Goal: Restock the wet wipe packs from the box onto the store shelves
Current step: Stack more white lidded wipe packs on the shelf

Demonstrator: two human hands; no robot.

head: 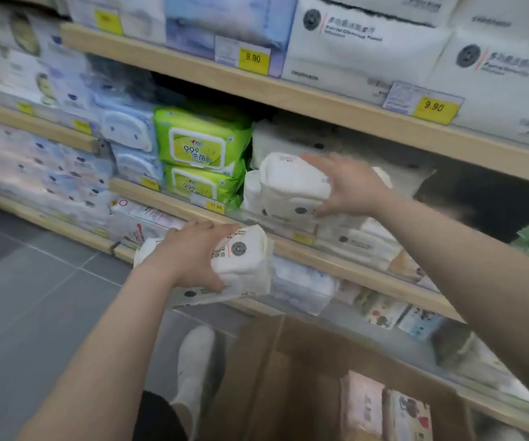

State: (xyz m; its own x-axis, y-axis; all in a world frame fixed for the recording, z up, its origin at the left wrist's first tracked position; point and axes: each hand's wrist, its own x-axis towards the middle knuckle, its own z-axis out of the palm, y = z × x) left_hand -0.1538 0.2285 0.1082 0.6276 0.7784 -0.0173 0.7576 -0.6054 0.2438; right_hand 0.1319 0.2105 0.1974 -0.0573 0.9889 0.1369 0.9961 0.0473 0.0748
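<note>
Nearest, at the bottom edge: an open cardboard box (291,370), brown and matte, flaps up, with soft pink and pale printed packs (363,405) standing on edge inside. Beside it a white shoe (194,370) on grey floor tiles (34,297).

Above, running across the whole view: pale wooden shelves (336,106), smooth-fronted, stepped in tiers, with yellow price tags (433,108) reading 9.90. On the top tier, large white pillow-like bags (361,49) with a dark round logo, slightly crumpled film. On the middle tier, two bright green wipe packs (201,148) stacked flat, glossy, with rounded flip lids; to their left, pale blue packs (127,128), blurred.

Right of the green ones, on the same tier: a stack of white wet wipe packs (275,202), soft rectangular pouches with black dots. Right hand (349,186) spread wide over the top white pack (291,178) there, fingers reaching across its upper face, thumb under its near edge, gripping it at the shelf.

Lower and nearer, in front of the shelf edge and clear of it: left hand (193,253) clamped over a bundle of white wet wipe packs (244,262), fingers curled across the top, thumb at the near side; puffy plastic wrap, round grey emblem on the face.

Lower tier: small mixed packs (384,308), blurred.
</note>
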